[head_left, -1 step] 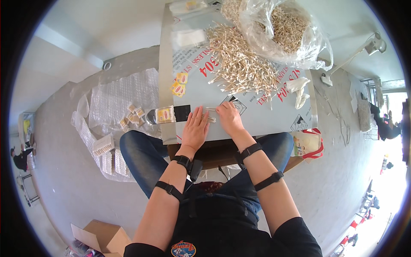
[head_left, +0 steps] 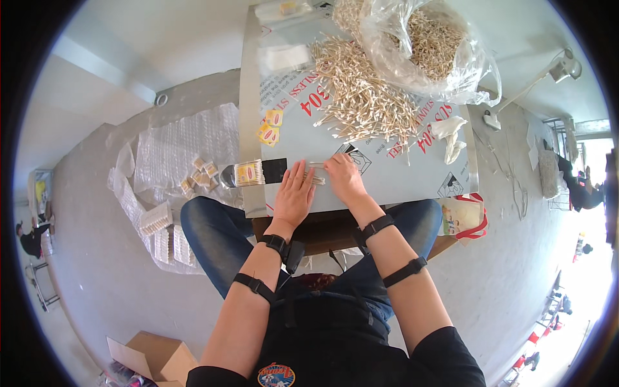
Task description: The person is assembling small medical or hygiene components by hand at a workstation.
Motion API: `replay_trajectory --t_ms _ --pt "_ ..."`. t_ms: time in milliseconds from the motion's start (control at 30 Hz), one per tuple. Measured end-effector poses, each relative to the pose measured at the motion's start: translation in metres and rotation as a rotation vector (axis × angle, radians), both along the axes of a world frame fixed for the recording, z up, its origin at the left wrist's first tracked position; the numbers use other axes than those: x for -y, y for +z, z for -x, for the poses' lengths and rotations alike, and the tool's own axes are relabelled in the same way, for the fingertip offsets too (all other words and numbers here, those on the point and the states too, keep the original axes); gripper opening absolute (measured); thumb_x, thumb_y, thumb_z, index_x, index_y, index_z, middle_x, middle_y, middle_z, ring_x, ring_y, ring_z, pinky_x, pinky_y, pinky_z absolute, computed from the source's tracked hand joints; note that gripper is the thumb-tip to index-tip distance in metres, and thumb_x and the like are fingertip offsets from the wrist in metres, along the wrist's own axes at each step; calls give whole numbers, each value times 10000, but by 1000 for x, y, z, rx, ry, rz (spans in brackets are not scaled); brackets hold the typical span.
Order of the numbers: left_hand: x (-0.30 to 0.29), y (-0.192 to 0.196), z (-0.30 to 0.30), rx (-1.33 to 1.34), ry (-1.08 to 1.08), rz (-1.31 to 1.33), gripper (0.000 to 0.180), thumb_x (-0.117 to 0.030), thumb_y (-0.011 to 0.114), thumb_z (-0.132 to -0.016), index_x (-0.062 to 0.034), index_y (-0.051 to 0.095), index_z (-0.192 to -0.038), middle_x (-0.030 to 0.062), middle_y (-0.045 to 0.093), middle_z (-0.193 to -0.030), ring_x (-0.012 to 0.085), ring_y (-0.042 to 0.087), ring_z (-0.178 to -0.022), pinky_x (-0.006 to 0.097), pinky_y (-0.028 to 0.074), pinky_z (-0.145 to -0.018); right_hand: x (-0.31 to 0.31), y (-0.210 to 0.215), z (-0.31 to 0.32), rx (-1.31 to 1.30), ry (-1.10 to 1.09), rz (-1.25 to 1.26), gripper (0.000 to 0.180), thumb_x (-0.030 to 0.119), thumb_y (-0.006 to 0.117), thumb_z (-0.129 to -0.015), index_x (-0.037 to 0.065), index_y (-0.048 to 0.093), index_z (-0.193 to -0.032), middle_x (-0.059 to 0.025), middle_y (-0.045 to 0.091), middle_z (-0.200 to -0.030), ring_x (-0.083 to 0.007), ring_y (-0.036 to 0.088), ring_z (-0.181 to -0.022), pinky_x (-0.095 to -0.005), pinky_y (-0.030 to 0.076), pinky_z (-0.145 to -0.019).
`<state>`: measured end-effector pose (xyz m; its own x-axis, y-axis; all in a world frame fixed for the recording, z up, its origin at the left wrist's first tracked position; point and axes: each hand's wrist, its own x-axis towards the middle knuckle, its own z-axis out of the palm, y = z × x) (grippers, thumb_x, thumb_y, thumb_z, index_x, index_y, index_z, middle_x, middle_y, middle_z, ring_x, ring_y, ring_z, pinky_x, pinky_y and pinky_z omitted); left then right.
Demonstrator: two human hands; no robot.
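My left hand (head_left: 294,196) lies flat on the metal-topped table, its fingers stretched out over a small row of cotton swabs (head_left: 318,180) whose tips stick out past the fingers. Just to the right, my right hand (head_left: 345,177) is closed, with the fingertips pinching the end of a cotton swab (head_left: 317,163). Left of my left hand, a packed bundle of cotton swabs with a yellow label (head_left: 247,173) sits by the table's left edge, next to a black patch (head_left: 275,170). Beyond my hands spreads a big loose heap of cotton swabs (head_left: 364,90).
A clear plastic bag (head_left: 480,71) of swabs stands at the far right. Yellow labels (head_left: 269,134) lie at the left, a crumpled white glove-like piece (head_left: 450,137) at the right. On the floor, bubble wrap (head_left: 187,138) carries packed bundles; an open carton (head_left: 155,355) stands at lower left.
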<state>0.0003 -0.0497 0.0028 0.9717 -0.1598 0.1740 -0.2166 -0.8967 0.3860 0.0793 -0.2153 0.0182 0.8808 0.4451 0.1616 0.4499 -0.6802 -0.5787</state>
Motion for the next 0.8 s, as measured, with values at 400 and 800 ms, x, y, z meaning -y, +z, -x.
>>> replay_trajectory --t_ms 400,800 --pt "-7 10 14 -5 -70 -38 536 -225 595 -924 -94 454 -1424 141 356 -1533 301 329 -1425 474 278 -1153 -2 8 -6 -50 -117 -24 57 89 642 -841 64 638 -891 -91 576 -964 -314 582 -984 -439 505 -816" --pt "-1 9 2 5 -41 -81 536 -214 584 -926 -122 453 -1437 73 369 -1536 277 307 -1437 496 232 -1170 -6 7 10 -80 -102 -63 58 107 665 -822 89 640 -871 -80 573 -942 -297 582 -988 -419 510 -817"
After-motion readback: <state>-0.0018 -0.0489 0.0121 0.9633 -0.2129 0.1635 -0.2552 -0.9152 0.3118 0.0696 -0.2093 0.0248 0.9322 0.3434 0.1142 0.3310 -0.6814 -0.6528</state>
